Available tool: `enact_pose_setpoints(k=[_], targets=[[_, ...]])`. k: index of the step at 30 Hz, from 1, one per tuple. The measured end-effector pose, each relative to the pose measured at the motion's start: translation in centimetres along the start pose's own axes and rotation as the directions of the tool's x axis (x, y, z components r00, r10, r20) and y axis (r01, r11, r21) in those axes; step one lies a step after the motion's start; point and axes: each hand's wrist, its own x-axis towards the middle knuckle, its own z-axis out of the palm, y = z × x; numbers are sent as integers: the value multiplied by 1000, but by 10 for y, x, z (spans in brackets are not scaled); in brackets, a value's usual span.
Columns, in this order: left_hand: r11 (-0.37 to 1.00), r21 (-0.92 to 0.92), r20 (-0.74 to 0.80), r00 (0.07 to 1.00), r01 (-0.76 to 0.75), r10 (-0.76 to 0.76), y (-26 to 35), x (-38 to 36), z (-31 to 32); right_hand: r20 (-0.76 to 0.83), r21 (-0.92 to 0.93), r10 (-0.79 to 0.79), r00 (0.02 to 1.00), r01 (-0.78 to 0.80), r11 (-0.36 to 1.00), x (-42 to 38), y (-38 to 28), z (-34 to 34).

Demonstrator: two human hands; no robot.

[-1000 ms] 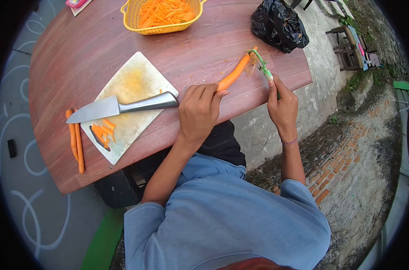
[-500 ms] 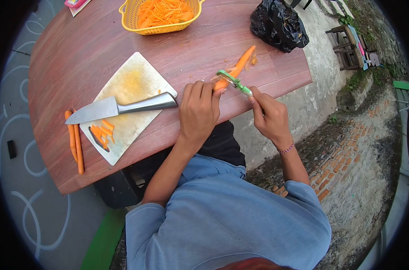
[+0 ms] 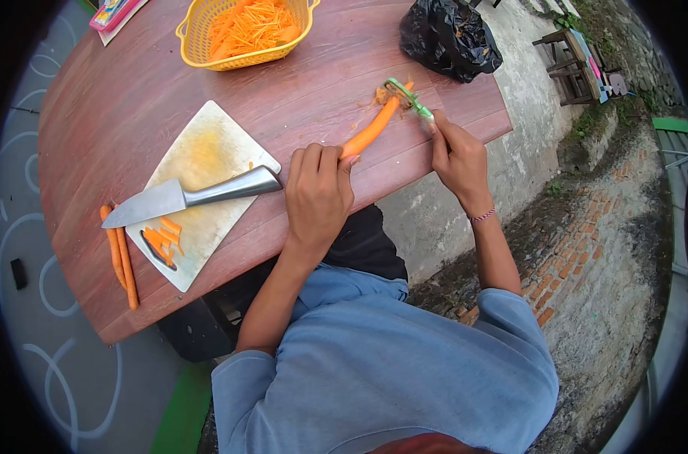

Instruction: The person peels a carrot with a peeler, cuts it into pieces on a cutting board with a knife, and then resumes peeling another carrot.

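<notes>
My left hand (image 3: 317,189) is closed around the thick end of a carrot (image 3: 370,132), which points away over the table. Gripped in my right hand (image 3: 460,160) is a green peeler (image 3: 418,106), its head lying across the carrot's far end. Peel scraps (image 3: 382,96) cling and lie around that tip. Left of my left hand is a white cutting board (image 3: 208,155) with an orange stain. A large knife (image 3: 189,197) rests across it, its tip past the board's left edge. Several cut carrot pieces (image 3: 162,238) lie near the board's handle slot.
Two slim carrots (image 3: 121,257) lie left of the board on the wooden table (image 3: 94,151). A yellow basket (image 3: 261,55) of shredded carrot stands at the back, with a black plastic bag (image 3: 450,45) to its right. A pink item (image 3: 115,13) is at the back left.
The peeler has slid along the carrot from near my left hand to the far tip. The view has shifted slightly, and my left hand still holds the carrot.
</notes>
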Motion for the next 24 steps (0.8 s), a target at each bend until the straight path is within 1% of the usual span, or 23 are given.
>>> enact_pose_setpoints(k=[1,2,3,5,7,8,10,11,13,14,15,17,18,21,24], targets=[[1000,6,2,1000,1,-1,0,0,0,-1,-3,3,1000,-3,1000,4,12,0],[1000,13,1,1000,1,-1,0,1,0,-37,-36,18,999,-19,999,9,22,0],[1000,12,0,1000,-3,3,0,1,0,-73,-68,32,997,-37,997,14,22,-2],[1000,19,-1,1000,-2,2,-1,1,0,-72,-52,39,997,-43,998,13,13,-9],[1000,12,1,1000,4,-4,0,1,-1,-22,100,-25,999,27,995,8,-9,-16],[1000,5,6,1000,8,-8,1,1,-1,-19,101,-25,1000,27,995,3,-13,-14],[1000,9,-2,1000,7,-7,0,1,0,132,35,-43,990,38,999,-5,-14,-9],[1000,10,-9,1000,7,-7,1,1,0,133,34,-39,990,35,999,-4,-7,-5],[1000,13,-4,1000,13,-13,2,1,1,-44,7,4,999,-4,1000,8,11,-1],[1000,19,1,1000,20,-20,2,2,0,-21,-38,64,998,-65,997,10,11,-6],[999,24,1,1000,21,-21,2,1,1,-21,-32,64,998,-64,997,10,5,-9],[999,31,1,1000,12,-12,0,0,3,15,85,53,998,-55,995,5,-12,-14],[999,35,0,1000,17,-17,0,1,3,42,160,-2,999,-4,987,-1,-22,-14],[999,41,-4,1000,27,-27,1,1,3,94,176,6,996,-23,984,-10,-31,-6],[1000,30,-23,1000,0,1,2,2,-1,73,165,-10,997,-2,986,-11,-29,-3]])
